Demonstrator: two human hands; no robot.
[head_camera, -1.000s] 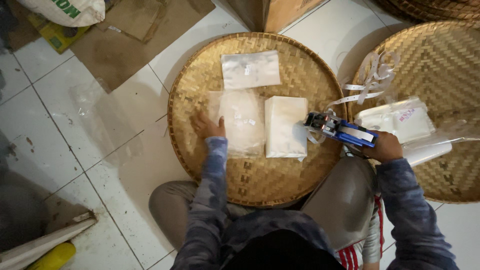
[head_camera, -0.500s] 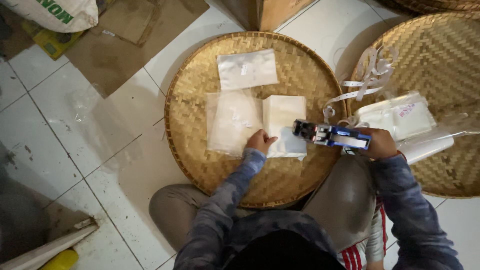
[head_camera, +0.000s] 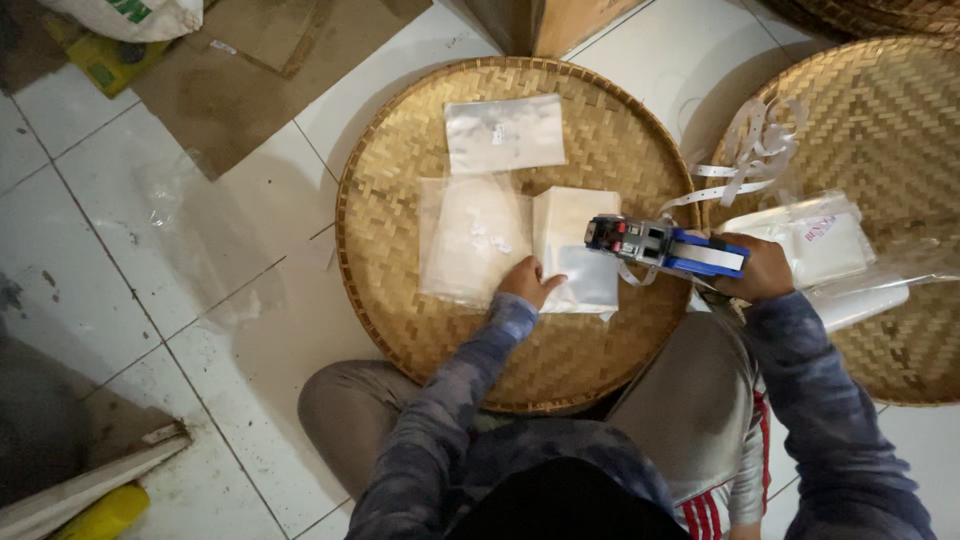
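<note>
A round woven bamboo tray (head_camera: 400, 330) lies on the tiled floor in front of me. On it are a clear plastic bag (head_camera: 503, 133) at the far side, a stack of clear bags (head_camera: 465, 240) in the middle, and a white packet (head_camera: 575, 225) to its right. My left hand (head_camera: 522, 284) rests on the lower left edge of the white packet, fingers pressing it flat. My right hand (head_camera: 752, 270) grips a blue and white label gun (head_camera: 662, 247), its nose held over the packet's right edge.
A second woven tray (head_camera: 880, 110) lies at the right with white paper strips (head_camera: 750, 150) and a bundle of plastic bags (head_camera: 825, 245) on it. Flattened cardboard (head_camera: 250, 70) and a sack (head_camera: 130, 15) lie at the upper left. A yellow object (head_camera: 100, 515) is at the lower left.
My left hand slid right from the stack of clear bags onto the white packet. My right hand brought the label gun left, over the packet's edge.
</note>
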